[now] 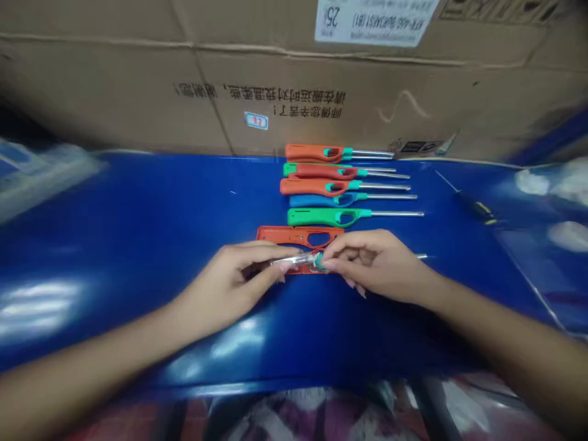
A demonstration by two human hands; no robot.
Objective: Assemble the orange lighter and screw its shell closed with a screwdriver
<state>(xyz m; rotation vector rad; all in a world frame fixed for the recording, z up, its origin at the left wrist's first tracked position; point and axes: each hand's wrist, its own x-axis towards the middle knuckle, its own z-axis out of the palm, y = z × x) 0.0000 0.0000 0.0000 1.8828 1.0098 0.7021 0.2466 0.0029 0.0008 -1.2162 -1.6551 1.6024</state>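
lying well to the left of the green lighter (316, 216) is a pale, blurred bundle (37, 177), too smeared to name. next comes the left hand (239, 275), on the near side of that lighter and left of it, its forearm slanting in from the lower left. its thumb and fingers are narrow, closed around a clear tube (298, 260), probably to steady it while the other hand does finer work. just nearer than the green lighter lies an open orange cover (278, 234), its hollow side up, perhaps so that it stays within easy reach. nearer again, under the tube, an orange half-shell (301, 271) shows in part. beyond the green lighter, a blue lighter (307, 200) and several orange ones (303, 185) lie in a row, handles left and rods right, likely lined up to save room.

the right hand (374, 263) is on the lighter's near side, to its right, wrist low, the forearm coming from the lower right. its thumb and forefinger pinch at a teal piece (318, 261) by the tube's right end; the other fingers curl under. a metal tip (421, 256) peeks out past this hand. well right of the green lighter rests a screwdriver (475, 205).
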